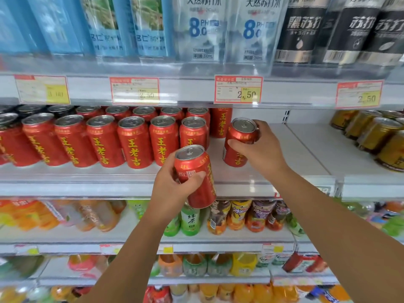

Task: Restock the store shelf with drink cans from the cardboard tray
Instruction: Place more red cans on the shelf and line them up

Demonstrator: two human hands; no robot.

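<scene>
**Forearms up, one red can in each hand at the shelf gap**

Forearms [131,248] rise from the lower edge of the view toward the middle shelf [306,154]. Its white board lies bare to the right of the stock, and that gap is, I judge, where the new cans belong. On the left the row of red cans [133,143] fills the board at least two deep, labels turned forward so shoppers can read them. Gold cans [371,136] stand at the far right, cut by the frame edge.

At the open end of the row the right hand [262,149] curls fingers and thumb round the standing can [240,133]. This can is upright and seems to sit on the board, though I cannot be sure its base touches. The left hand [172,184] grips the tilted can [196,165] nearer the camera, in front of the shelf's front rail. It is probably kept back until the first is settled, and its label faces partly right, so it would need a turn.

No cardboard tray is in view. The rear cans hide behind the front ones, and the bottles [203,29] above are cut off at the top. On the price tag [238,89] only the 2.50 can be read, the small print being blurred
</scene>
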